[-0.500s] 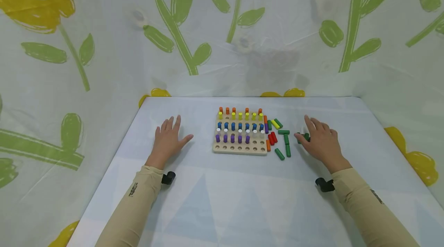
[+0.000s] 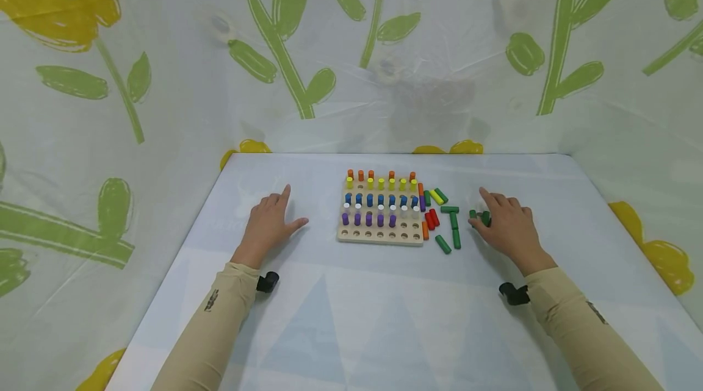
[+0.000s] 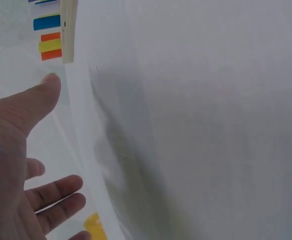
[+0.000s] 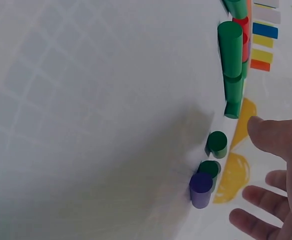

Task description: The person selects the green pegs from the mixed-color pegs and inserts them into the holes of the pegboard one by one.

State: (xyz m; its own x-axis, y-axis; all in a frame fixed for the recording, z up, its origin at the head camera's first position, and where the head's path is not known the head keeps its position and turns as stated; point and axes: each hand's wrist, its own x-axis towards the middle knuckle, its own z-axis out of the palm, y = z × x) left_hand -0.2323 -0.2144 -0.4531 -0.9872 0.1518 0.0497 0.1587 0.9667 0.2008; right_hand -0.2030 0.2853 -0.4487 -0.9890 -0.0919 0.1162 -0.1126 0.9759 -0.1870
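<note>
A wooden pegboard (image 2: 380, 241) holds rows of orange, yellow, blue, white and purple pegs (image 2: 368, 220), with bare holes along its front edge. My left hand (image 2: 266, 226) is held left of the board, thumb and forefinger apart, nothing in it; the left wrist view shows its spread thumb (image 3: 41, 100). Over on the right, my right hand (image 2: 511, 229) hovers beside a few loose green pegs (image 2: 486, 218), its fingers relaxed and holding nothing. In the right wrist view a purple peg (image 4: 201, 191) stands out in front of these green ones, apart from the fingers.
Between the board and my right hand lie several loose green pegs (image 2: 456, 238), red pegs (image 2: 434, 217), a yellow peg (image 2: 436, 197) and an orange peg (image 2: 425, 230). A flower-printed sheet (image 2: 181, 104) rises behind the white table (image 2: 351, 318).
The left hand's outer fingers have bent a little while its forefinger stays extended. The right hand has shifted slightly, and more of the green pegs beside its thumb shows. The pegs have not visibly moved.
</note>
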